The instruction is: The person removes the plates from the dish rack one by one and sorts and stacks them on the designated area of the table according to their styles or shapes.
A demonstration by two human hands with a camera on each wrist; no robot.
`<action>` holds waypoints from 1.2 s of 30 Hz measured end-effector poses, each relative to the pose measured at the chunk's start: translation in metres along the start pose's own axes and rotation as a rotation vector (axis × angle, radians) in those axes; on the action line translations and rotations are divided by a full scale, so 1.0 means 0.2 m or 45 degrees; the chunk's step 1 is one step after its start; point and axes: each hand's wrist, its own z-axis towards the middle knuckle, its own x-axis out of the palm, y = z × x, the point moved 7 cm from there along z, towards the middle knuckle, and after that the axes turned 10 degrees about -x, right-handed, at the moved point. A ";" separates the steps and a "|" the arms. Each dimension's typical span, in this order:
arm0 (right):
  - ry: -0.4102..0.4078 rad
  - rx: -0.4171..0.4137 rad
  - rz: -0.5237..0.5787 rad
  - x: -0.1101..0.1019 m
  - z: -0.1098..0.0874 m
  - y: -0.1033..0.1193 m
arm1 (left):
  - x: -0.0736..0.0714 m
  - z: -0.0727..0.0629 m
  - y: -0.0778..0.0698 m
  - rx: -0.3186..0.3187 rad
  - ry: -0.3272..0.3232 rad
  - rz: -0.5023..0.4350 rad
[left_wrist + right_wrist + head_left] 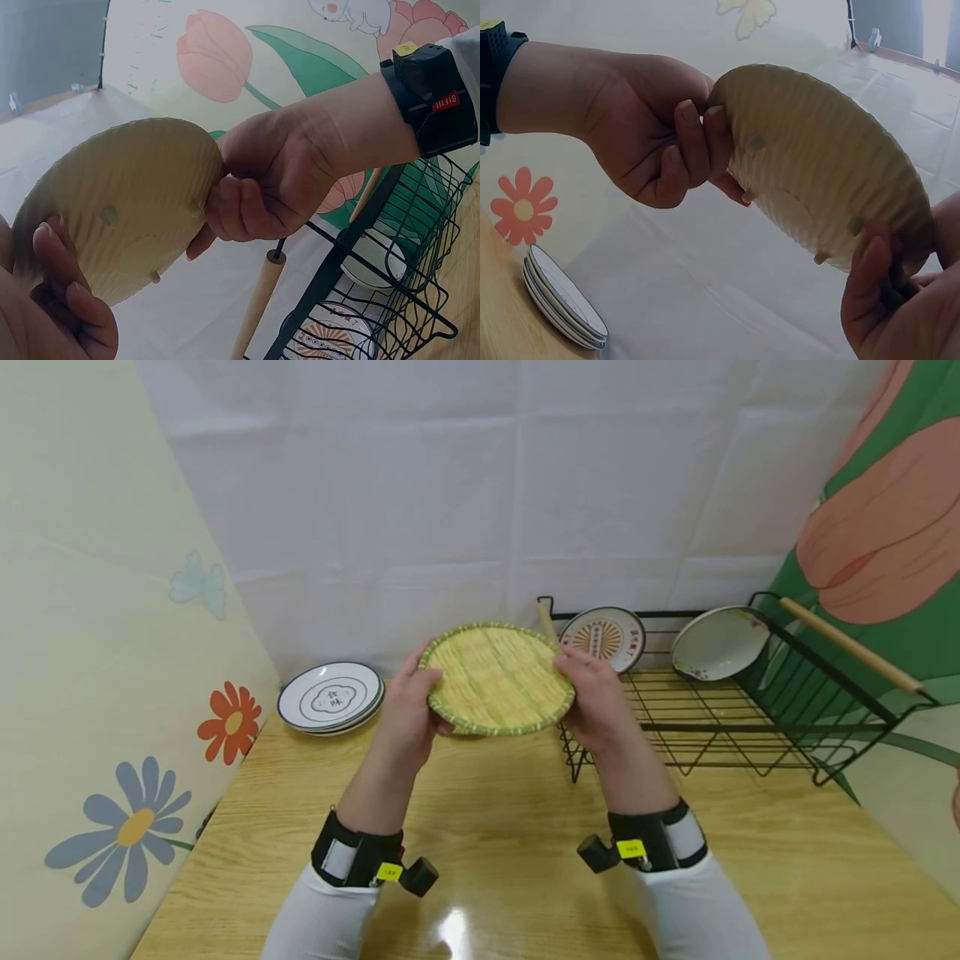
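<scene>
Both hands hold a round, shallow woven tray [498, 677] up in front of me, above the table. Its inside is yellow-green with a bound green rim. My left hand [408, 702] grips the left edge, thumb over the rim and fingers beneath. On the opposite edge, my right hand [600, 702] pinches the rim the same way. From below, in the left wrist view, the tray's underside [142, 180] looks ribbed and beige with small stubby feet. The right wrist view shows the same underside [810, 157], with fingers of both hands curled against it.
At the back left of the wooden table [480, 843] lies a stack of white, dark-rimmed plates [300, 697]. A black wire dish rack [720, 727] with wooden handles stands at the right. It holds a patterned plate [630, 639] and a white bowl [716, 647]. A white-covered wall rises behind.
</scene>
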 end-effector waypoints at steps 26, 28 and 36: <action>-0.125 -0.006 -0.008 0.05 0.03 -0.03 | -0.10 0.04 -0.01 0.057 -0.188 0.044; -0.153 -0.020 -0.012 0.05 0.03 -0.04 | -0.10 0.04 -0.01 0.058 -0.186 0.039; -0.271 -0.028 -0.070 0.11 0.10 -0.10 | -0.18 0.10 -0.02 0.051 -0.304 0.028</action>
